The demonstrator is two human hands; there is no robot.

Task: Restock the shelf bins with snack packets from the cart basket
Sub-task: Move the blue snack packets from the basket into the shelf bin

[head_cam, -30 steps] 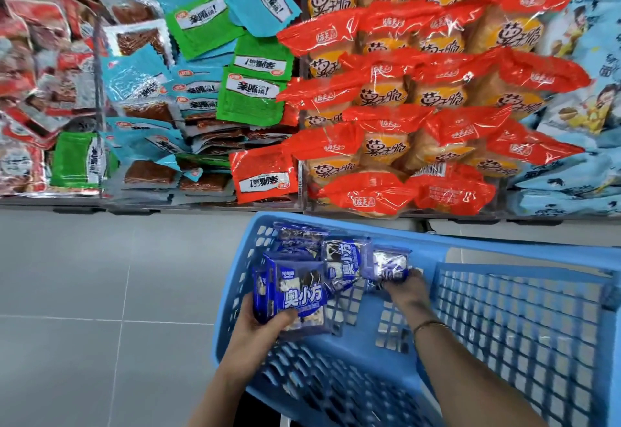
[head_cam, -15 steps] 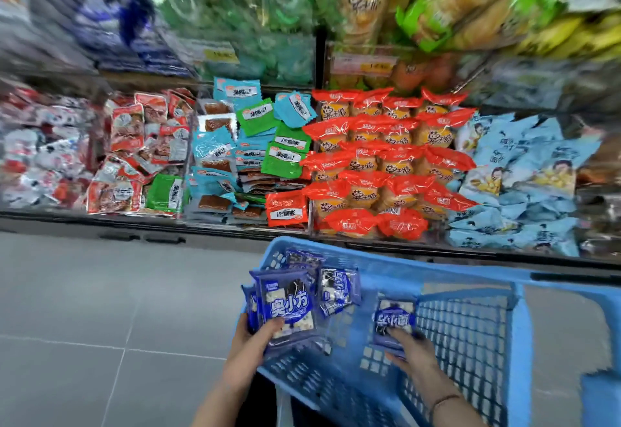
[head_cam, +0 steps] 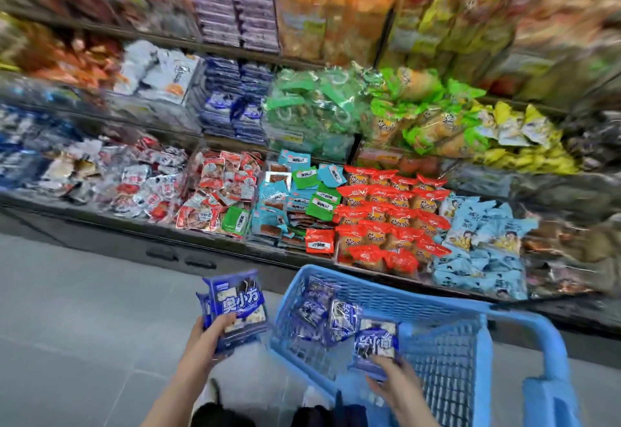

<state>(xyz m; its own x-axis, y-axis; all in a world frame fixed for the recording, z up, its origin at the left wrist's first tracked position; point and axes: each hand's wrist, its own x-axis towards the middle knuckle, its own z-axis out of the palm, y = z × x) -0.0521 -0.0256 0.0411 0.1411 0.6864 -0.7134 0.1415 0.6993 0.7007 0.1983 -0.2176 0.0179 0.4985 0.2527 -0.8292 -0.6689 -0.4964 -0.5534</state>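
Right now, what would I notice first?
Probably the bright blue cart basket at the bottom right, with dark blue snack packets inside. The left hand holds a stack of them over the floor; the right hand grips one packet above the basket. Red packets are piled just behind it.

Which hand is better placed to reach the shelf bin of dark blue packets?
Probably the left hand: it grips a blue packet stack outside the blue plastic basket, closer to that bin.
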